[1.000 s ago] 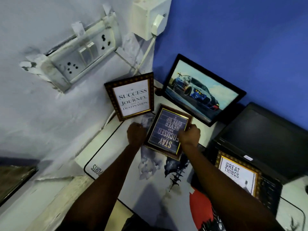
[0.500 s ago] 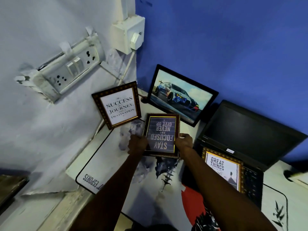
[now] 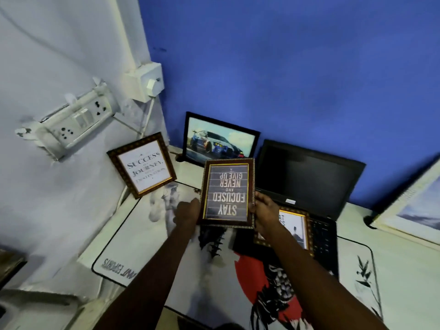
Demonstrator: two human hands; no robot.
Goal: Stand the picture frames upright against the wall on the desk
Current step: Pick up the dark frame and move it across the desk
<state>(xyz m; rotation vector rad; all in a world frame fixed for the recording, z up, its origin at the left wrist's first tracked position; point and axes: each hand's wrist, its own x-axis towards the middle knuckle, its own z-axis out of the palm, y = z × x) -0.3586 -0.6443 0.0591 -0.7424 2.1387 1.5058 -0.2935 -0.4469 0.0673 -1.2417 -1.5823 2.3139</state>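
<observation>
I hold a dark "Stay Focused" frame (image 3: 227, 192) above the desk, its text upside down to me. My left hand (image 3: 188, 210) grips its left edge and my right hand (image 3: 263, 211) grips its right edge. A "Success" frame (image 3: 142, 165) leans upright against the white wall. A black-framed car picture (image 3: 220, 139) leans against the blue wall behind the held frame. A gold-edged "Great Things" frame (image 3: 294, 227) lies flat on the laptop keyboard, partly hidden by my right hand.
An open black laptop (image 3: 307, 177) stands against the blue wall. A printed desk mat (image 3: 147, 234) covers the desk. A large light frame (image 3: 414, 206) leans at the right edge. A socket board (image 3: 71, 120) and switch box (image 3: 146, 83) sit on the white wall.
Both hands have lifted the "Stay Focused" frame off the mat and turned it straighter, raising it towards me. The view has tilted up and to the right.
</observation>
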